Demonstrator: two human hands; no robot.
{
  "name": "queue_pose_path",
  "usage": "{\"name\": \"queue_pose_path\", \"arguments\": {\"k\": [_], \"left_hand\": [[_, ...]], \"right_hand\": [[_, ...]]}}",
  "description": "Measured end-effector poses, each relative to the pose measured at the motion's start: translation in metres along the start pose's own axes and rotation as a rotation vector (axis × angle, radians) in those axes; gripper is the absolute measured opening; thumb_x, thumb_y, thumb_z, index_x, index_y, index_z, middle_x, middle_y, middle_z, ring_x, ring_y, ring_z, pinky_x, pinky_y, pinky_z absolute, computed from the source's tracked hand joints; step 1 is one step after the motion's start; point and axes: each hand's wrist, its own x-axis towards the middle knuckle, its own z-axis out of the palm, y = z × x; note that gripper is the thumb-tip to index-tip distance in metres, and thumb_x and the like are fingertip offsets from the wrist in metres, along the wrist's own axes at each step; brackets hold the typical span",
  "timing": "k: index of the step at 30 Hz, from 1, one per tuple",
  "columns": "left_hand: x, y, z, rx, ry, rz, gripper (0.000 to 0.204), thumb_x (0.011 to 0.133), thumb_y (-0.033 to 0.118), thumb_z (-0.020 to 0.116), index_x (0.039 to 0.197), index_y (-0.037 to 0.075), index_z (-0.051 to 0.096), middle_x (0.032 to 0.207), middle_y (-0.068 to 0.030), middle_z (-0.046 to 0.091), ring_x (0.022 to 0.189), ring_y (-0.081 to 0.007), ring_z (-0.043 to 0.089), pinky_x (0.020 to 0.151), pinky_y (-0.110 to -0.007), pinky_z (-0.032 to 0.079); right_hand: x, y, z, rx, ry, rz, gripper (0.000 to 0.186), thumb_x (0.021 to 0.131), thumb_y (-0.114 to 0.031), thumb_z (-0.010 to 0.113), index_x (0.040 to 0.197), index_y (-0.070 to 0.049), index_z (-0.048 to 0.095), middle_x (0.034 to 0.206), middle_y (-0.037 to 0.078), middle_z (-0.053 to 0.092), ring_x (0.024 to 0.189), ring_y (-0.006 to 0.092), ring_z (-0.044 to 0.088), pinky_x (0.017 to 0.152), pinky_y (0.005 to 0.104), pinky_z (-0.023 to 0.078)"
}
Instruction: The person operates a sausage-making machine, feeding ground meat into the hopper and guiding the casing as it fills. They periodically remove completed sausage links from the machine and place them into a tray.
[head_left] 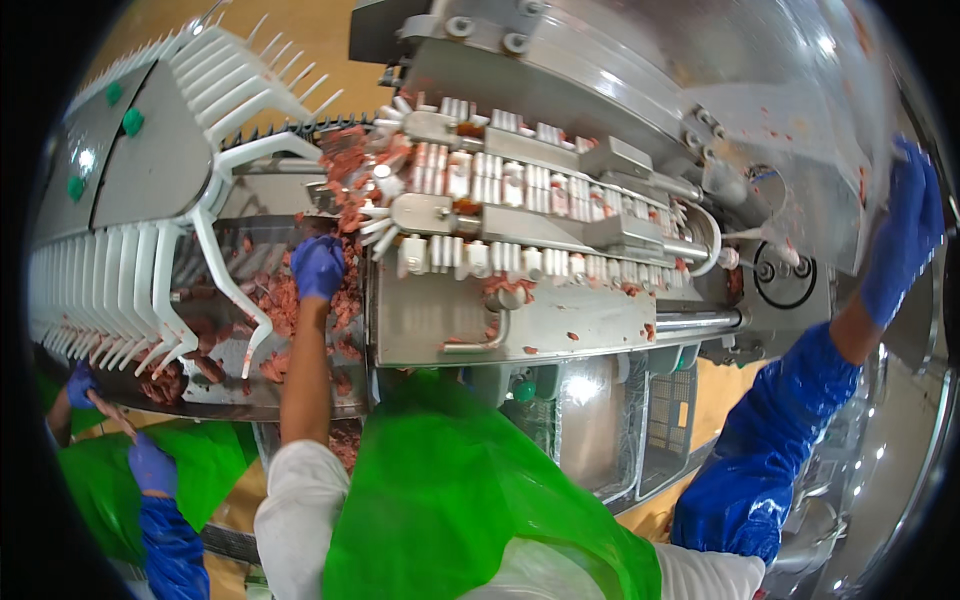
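Observation:
My left hand (318, 265), blue-gloved, has its fingers curled down into pink minced meat scraps (285, 305) in a steel trough (235, 355); what lies inside the fingers is hidden. Just right of it is a steel machine (450, 320) with rows of white segmented links (520, 200), smeared with meat. At the far right my right hand (900, 235), also blue-gloved, is raised with its fingers wrapped on the edge of a clear cover (805, 90) over the machine.
A white-pronged conveyor (110, 280) lines the left. A co-worker's gloved hands (152, 465) hold a pale elongated piece (110, 410) at lower left. Under the machine stand grey crates (665, 420) on a tan floor (730, 385).

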Motion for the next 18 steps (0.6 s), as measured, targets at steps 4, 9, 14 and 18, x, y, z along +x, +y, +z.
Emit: {"name": "queue_pose_path", "arguments": {"k": [4,9,14,18], "left_hand": [[-0.047,0.062,-0.058,-0.618,0.104,-0.071,0.014,0.090,0.015,0.061,0.096,0.003,0.065,0.083,-0.0114,0.066,0.077,-0.0206,0.061,0.073,-0.036,0.049],[-0.097,0.155,-0.143,-0.675,0.291,0.096,0.010,0.089,0.007,0.059,0.094,0.000,0.063,0.079,-0.0084,0.060,0.072,-0.0125,0.054,0.070,-0.029,0.047],[-0.136,0.276,-0.182,-0.430,0.100,0.591,0.027,0.090,0.019,0.060,0.109,0.001,0.062,0.108,-0.0157,0.063,0.096,-0.0270,0.061,0.086,-0.039,0.048],[-0.147,0.346,-0.134,-0.047,-0.180,0.668,0.071,0.088,0.042,0.062,0.136,-0.006,0.041,0.142,-0.0336,0.036,0.132,-0.0464,0.037,0.110,-0.049,0.032]], "right_hand": [[0.000,-0.002,0.000,-0.239,0.040,-0.149,0.022,0.089,-0.022,0.061,0.103,-0.009,0.074,0.099,0.011,0.071,0.089,0.0208,0.068,0.080,0.0334,0.053],[0.001,-0.005,0.000,0.081,-0.125,-0.143,0.032,0.094,-0.039,0.058,0.104,-0.012,0.073,0.093,0.009,0.071,0.074,0.0209,0.064,0.075,0.0349,0.053],[0.008,-0.010,0.000,0.103,-0.126,-0.441,0.035,0.098,-0.040,0.052,0.102,-0.012,0.072,0.082,0.007,0.070,0.068,0.0221,0.064,0.068,0.0357,0.053],[-0.009,0.000,-0.018,0.043,0.031,-0.425,0.031,0.101,-0.037,0.045,0.107,-0.019,0.071,0.085,0.007,0.070,0.070,0.0203,0.066,0.066,0.0362,0.055]]}}
